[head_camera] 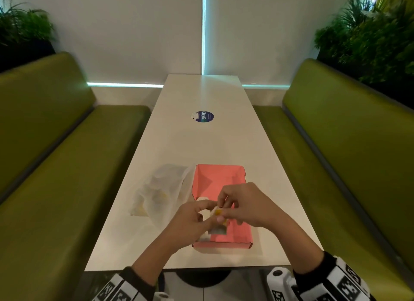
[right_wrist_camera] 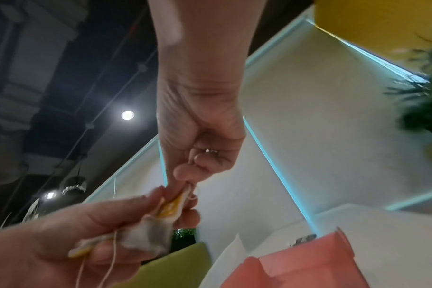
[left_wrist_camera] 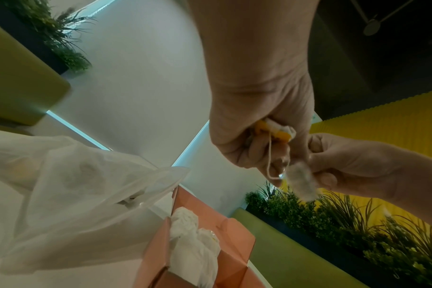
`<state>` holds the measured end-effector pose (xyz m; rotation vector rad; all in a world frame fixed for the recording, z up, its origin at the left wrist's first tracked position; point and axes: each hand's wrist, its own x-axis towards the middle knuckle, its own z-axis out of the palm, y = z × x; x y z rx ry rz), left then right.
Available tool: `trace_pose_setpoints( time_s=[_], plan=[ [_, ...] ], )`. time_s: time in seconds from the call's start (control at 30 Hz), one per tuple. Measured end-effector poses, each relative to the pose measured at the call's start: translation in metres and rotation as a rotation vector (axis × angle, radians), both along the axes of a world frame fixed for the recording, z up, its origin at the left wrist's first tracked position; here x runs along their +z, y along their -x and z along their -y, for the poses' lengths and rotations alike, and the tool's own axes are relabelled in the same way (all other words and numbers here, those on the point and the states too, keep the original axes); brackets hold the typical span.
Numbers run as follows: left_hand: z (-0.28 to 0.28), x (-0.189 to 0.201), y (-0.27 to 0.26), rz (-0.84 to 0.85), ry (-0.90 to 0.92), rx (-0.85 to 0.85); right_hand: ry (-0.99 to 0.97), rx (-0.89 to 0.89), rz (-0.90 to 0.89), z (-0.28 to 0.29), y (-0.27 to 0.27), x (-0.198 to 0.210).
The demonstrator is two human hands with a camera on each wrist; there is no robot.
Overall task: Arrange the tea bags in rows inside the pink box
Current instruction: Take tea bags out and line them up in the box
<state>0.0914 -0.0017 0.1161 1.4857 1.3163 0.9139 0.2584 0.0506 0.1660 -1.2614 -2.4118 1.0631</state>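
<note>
my left hand (head_camera: 192,215) is curled round a tea bag (left_wrist_camera: 300,181), thumb and fingers pinching its yellow tag (left_wrist_camera: 276,130) with the string (left_wrist_camera: 269,155) looping down from it. my right hand (head_camera: 244,205) meets it just above the pink box (head_camera: 224,242), fingertips nipped together on the same bundle; from the right wrist view i seem to be holding the tag end and a loop of string, though whether there is a second bag tangled in i cannot tell.

to do this bit well, i think i should free the string first, keeping the left pinch steady while the right teases the loop loose gently, since the paper would tear if i tug. then wrap or tuck the string against the bag so it lies flat.

below my hands, a few tea bags already in the box (left_wrist_camera: 192,241) sit along its left wall in a loose line, rather crumpled. the new one should go down beside them, touching, same way round, continuing that row before a new one starts. most of the box floor shows bare pink, so the job looks early.

just left of the box, touching its rim, lies the clear plastic bag (head_camera: 161,191) with more tea bags inside, on the white table (head_camera: 201,144).
</note>
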Motion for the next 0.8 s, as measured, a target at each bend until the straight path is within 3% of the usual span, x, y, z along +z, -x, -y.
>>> trace_pose_setpoints(
  time_s=[0.2,0.43,0.6,0.8],
  plan=[
    [-0.001,0.005,0.0,0.09,-0.026,0.106,0.051,-0.184,-0.236,-0.006,-0.006,-0.009],
    [-0.005,-0.002,-0.001,0.105,0.051,0.126,-0.002,-0.18,-0.211,-0.009,-0.003,-0.017],
    [-0.008,-0.004,0.002,0.133,0.032,0.23,-0.036,-0.204,-0.212,-0.011,-0.003,-0.02],
    [-0.006,0.001,0.001,0.173,-0.013,0.226,0.056,-0.203,-0.198,-0.008,-0.005,-0.027]
  ],
)
